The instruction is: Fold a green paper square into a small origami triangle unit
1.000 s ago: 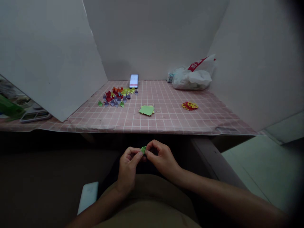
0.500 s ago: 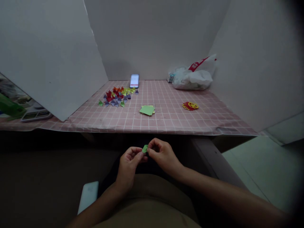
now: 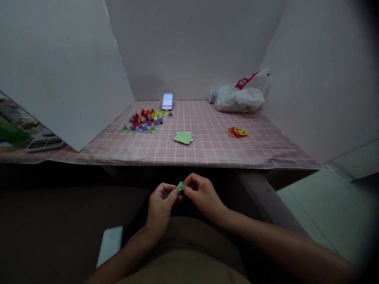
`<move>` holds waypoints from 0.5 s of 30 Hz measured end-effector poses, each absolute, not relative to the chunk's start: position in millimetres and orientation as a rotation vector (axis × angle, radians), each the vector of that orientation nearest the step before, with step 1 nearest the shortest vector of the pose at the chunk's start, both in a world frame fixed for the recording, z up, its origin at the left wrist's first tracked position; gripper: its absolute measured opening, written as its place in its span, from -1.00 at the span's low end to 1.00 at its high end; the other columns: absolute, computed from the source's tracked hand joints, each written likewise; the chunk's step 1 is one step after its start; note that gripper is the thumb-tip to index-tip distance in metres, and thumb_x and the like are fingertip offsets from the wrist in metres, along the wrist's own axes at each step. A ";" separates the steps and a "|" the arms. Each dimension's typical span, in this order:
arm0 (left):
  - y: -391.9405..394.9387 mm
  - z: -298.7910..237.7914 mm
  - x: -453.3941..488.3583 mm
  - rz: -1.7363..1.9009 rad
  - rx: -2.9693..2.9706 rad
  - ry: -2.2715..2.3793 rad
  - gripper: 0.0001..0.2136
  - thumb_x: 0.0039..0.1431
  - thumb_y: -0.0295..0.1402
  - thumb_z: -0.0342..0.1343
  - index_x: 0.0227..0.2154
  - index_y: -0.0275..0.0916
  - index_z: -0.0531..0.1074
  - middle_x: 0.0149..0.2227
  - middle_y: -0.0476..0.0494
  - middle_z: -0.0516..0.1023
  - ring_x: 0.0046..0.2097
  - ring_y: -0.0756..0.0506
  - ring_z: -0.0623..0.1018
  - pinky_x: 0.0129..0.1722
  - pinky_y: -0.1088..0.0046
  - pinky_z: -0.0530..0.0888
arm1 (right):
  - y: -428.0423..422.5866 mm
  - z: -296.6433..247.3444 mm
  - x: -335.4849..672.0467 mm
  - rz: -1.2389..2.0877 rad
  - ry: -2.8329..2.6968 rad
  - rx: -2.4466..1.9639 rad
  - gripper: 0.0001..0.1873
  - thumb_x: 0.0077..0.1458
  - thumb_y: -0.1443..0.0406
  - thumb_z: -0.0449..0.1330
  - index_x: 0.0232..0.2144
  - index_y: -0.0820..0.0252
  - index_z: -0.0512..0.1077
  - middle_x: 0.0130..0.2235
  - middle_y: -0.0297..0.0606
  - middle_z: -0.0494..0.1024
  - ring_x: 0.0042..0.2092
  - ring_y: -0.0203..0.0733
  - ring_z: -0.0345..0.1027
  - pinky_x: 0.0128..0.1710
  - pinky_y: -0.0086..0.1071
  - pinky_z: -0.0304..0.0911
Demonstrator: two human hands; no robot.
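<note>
Both hands meet over my lap, below the table's front edge. My left hand [image 3: 160, 205] and my right hand [image 3: 201, 195] pinch a small folded green paper piece [image 3: 180, 185] between their fingertips. On the pink checked tablecloth [image 3: 207, 148] lies a stack of green and yellow paper squares [image 3: 183, 137]. Further back on the left sits a cluster of several small folded paper pieces [image 3: 145, 119] in red, purple, green and yellow.
A phone [image 3: 167, 101] leans on the back wall. A white plastic bag [image 3: 239, 98] lies at the back right, red and yellow paper [image 3: 237, 131] before it. White boards wall both sides. A white flat object [image 3: 110, 244] rests by my left thigh. A calculator [image 3: 44, 143] lies far left.
The green piece has shifted slightly between my fingertips as both hands work it. The hands stay in about the same place over my lap.
</note>
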State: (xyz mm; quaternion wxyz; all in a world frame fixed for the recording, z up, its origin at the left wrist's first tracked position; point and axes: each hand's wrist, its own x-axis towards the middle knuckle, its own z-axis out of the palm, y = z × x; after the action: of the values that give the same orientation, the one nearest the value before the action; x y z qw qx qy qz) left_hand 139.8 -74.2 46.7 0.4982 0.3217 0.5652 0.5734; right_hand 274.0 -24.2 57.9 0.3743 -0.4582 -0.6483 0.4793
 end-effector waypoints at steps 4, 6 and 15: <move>-73.9 45.0 139.1 1.394 0.773 1.364 -0.78 -0.06 -0.28 0.32 -0.45 -0.31 0.45 -0.50 -0.02 0.55 -0.44 -0.01 0.57 -0.37 0.50 0.46 | -23.9 56.7 273.5 1.234 -1.653 -1.165 -0.94 -0.07 0.42 0.14 -0.53 0.20 0.33 -0.55 -0.41 0.34 -0.48 -0.33 0.17 -0.50 -0.45 0.06; -73.9 44.3 138.8 1.406 0.759 1.365 -0.78 -0.06 -0.28 0.33 -0.45 -0.30 0.44 -0.50 -0.01 0.54 -0.45 0.00 0.56 -0.38 0.51 0.45 | -23.7 56.9 273.2 1.267 -1.623 -1.134 -0.94 -0.06 0.41 0.13 -0.52 0.19 0.33 -0.54 -0.42 0.33 -0.48 -0.32 0.16 -0.49 -0.44 0.07; -75.3 46.3 139.1 1.423 0.695 1.327 -0.77 -0.07 -0.28 0.32 -0.45 -0.29 0.42 -0.54 0.03 0.51 -0.48 0.02 0.52 -0.41 0.52 0.43 | -24.8 57.9 272.1 1.492 -1.400 -1.012 -0.85 -0.07 0.33 0.21 -0.40 0.16 0.30 -0.46 -0.43 0.32 -0.44 -0.33 0.20 -0.46 -0.43 0.14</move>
State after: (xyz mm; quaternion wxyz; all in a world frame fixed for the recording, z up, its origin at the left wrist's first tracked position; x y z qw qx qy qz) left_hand 139.1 -75.3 46.3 0.5121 0.2888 0.5516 0.5916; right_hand 272.1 -24.8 57.9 0.4165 -0.4031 -0.5577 0.5942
